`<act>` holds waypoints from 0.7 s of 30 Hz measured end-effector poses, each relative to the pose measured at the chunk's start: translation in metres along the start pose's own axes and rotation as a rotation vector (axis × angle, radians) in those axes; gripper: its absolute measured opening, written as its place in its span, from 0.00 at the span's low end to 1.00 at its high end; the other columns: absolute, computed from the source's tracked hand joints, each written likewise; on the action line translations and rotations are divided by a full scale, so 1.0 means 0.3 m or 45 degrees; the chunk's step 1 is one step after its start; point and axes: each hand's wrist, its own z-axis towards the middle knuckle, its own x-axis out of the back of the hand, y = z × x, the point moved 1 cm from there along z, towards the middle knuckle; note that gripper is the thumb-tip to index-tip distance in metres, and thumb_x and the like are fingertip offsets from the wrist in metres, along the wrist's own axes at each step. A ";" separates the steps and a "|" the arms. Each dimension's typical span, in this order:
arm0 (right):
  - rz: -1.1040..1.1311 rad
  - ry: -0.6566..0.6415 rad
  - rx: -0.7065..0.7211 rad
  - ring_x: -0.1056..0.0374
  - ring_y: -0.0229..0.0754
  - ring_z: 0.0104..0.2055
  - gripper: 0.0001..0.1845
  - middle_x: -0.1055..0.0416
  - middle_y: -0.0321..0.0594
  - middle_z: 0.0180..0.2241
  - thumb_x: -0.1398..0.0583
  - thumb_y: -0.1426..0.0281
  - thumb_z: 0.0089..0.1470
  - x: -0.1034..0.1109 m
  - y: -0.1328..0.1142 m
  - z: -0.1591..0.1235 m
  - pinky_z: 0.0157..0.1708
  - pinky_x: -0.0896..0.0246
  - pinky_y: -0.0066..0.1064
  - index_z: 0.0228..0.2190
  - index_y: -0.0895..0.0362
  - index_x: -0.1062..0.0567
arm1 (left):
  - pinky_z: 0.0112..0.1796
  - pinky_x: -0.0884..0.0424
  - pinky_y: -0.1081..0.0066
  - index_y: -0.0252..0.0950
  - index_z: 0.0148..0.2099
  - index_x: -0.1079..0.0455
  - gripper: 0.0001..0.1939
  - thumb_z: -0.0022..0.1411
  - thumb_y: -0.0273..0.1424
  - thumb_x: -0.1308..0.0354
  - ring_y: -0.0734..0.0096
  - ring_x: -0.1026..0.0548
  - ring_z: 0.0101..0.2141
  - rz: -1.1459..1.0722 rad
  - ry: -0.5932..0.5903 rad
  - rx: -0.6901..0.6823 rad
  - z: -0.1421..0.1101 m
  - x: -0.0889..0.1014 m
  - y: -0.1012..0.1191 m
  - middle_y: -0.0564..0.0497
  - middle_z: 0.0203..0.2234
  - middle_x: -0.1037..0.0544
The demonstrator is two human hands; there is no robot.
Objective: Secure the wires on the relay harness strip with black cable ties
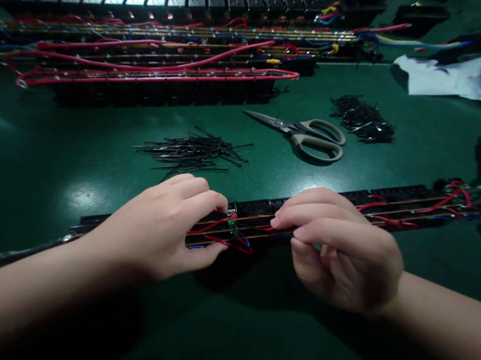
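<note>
A long black strip [252, 207] lies crosswise in front of me, with bare copper-coloured rods, red and blue wires and a small green circuit board [232, 224] along it. My left hand [172, 227] grips the strip just left of the board, fingers over the far edge and thumb at the near edge. To the right of the board, my right hand [346, 243] is pinched, thumb against forefinger, over the near side of the strip. Whatever is in that pinch is too small or hidden to make out. The other right fingertips reach over the rods and a red wire.
Beyond the strip lie a loose pile of black cable ties [194, 150], scissors [313, 138] and a heap of short black pieces [363, 118]. More wired black assemblies [160, 68] fill the back of the green table [40, 155]. White plastic bags [440, 76] lie at the right.
</note>
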 end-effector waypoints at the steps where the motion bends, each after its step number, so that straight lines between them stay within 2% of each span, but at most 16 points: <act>1: 0.001 -0.013 0.003 0.24 0.44 0.38 0.10 0.20 0.44 0.35 0.39 0.79 0.56 0.000 0.001 -0.002 0.39 0.25 0.38 0.39 0.55 0.32 | 0.34 0.35 0.70 0.34 0.47 0.26 0.12 0.63 0.33 0.41 0.67 0.30 0.33 -0.008 -0.006 0.001 -0.001 -0.001 -0.001 0.51 0.32 0.27; 7: -0.058 -0.122 0.045 0.24 0.45 0.39 0.06 0.19 0.46 0.36 0.38 0.77 0.57 0.004 -0.015 -0.002 0.38 0.27 0.39 0.36 0.57 0.29 | 0.35 0.35 0.71 0.36 0.48 0.27 0.11 0.65 0.34 0.41 0.68 0.29 0.35 -0.058 -0.013 0.015 -0.007 -0.006 -0.009 0.52 0.34 0.28; 13: -0.050 -0.148 0.089 0.26 0.44 0.38 0.06 0.20 0.45 0.36 0.37 0.77 0.58 -0.001 -0.018 -0.002 0.38 0.27 0.38 0.38 0.58 0.29 | 0.35 0.35 0.71 0.38 0.50 0.28 0.14 0.65 0.38 0.37 0.68 0.28 0.36 -0.095 -0.017 0.029 -0.013 -0.004 -0.019 0.53 0.36 0.27; 21: -0.087 -0.188 0.139 0.25 0.42 0.37 0.06 0.20 0.43 0.36 0.37 0.78 0.59 -0.012 -0.013 -0.003 0.41 0.26 0.37 0.39 0.59 0.27 | 0.33 0.34 0.71 0.37 0.47 0.27 0.12 0.64 0.36 0.37 0.69 0.28 0.34 -0.085 -0.030 0.013 -0.005 0.005 -0.015 0.53 0.34 0.27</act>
